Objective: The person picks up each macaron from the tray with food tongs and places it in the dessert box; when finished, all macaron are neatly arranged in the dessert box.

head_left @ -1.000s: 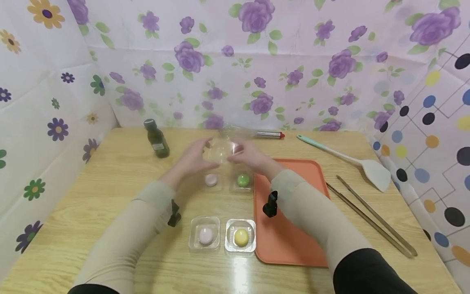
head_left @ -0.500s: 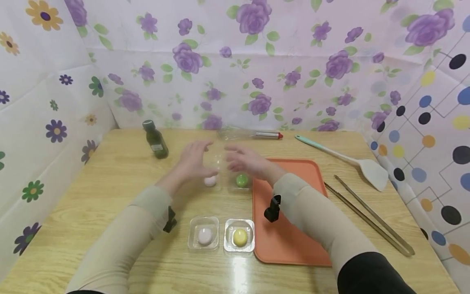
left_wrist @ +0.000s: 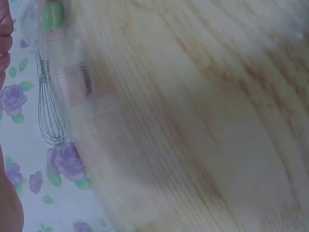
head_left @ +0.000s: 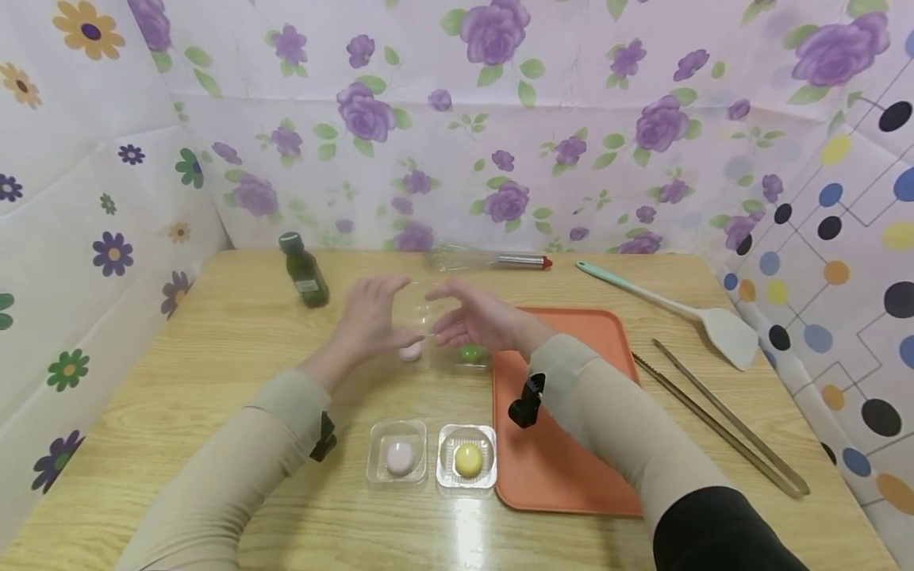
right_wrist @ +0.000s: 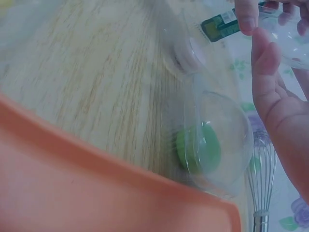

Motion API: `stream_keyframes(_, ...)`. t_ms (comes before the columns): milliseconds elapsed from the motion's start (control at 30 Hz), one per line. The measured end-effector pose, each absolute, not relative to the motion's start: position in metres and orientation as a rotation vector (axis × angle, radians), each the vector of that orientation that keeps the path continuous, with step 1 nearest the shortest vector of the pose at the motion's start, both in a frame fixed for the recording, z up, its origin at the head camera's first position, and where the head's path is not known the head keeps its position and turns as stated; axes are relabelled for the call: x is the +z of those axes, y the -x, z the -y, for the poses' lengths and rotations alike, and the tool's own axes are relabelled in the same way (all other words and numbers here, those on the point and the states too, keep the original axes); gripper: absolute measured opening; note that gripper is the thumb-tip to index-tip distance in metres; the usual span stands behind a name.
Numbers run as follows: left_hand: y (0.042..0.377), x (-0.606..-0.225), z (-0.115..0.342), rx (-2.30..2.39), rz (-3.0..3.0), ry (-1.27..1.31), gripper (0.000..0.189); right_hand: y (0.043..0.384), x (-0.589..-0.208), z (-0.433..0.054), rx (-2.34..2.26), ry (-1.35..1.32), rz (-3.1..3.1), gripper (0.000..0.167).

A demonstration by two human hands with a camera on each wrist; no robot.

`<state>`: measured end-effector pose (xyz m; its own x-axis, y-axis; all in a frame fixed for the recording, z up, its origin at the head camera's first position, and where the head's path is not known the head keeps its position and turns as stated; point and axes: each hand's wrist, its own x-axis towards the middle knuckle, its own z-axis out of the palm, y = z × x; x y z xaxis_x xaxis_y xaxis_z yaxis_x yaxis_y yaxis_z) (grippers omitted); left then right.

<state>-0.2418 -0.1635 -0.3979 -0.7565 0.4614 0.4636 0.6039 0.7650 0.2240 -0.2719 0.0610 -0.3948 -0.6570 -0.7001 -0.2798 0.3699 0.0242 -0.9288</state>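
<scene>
My left hand [head_left: 366,316] pinches a clear plastic dome lid [head_left: 412,308] between thumb and fingers, above the far row of boxes. Facing it, my right hand [head_left: 481,317] has loosely bent fingers beside the lid's rim; whether they touch it is hard to tell. In the right wrist view the clear lid [right_wrist: 288,43] sits between both hands. Below stand a pale pink macaron [head_left: 409,352] and a green macaron [head_left: 470,354] in clear boxes, partly hidden by the hands. The green one's box has a clear domed cover [right_wrist: 234,125] over it.
Nearer me are a pale pink macaron [head_left: 400,457] and a yellow macaron [head_left: 468,459] in clear trays. An orange tray [head_left: 571,468] lies right of them, then metal tongs [head_left: 721,420] and a spatula [head_left: 728,337]. A whisk [head_left: 493,259] and a dark green bottle [head_left: 305,272] stay at the back.
Both hands were round the lid a second ago. My right hand drew away with straighter fingers, then came back close to the rim. My left hand keeps the lid.
</scene>
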Motion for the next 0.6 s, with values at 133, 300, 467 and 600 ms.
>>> stream_keyframes(133,0.2424,-0.4005,0.1641,-0.476,2.536,0.803,0.094,0.2735,-0.3954,-0.0576,-1.721,0.331,-1.508,0.056)
stream_keyframes(300,0.2401,-0.3976,0.1648,-0.442,2.596,0.770,0.091,0.2724,-0.3950,-0.0540,-1.677,0.310,-1.507,0.057)
stream_keyframes(467,0.2355,-0.3920,0.1682,-0.624,2.710,0.746,0.086,0.2717,-0.3952,-0.0522,-1.687,0.390,-1.636,0.054)
stream_keyframes(600,0.2360,-0.3915,0.1735,-0.867,2.777,0.696,0.071,0.2719,-0.3966,-0.0519,-1.709,0.535,-1.764,0.048)
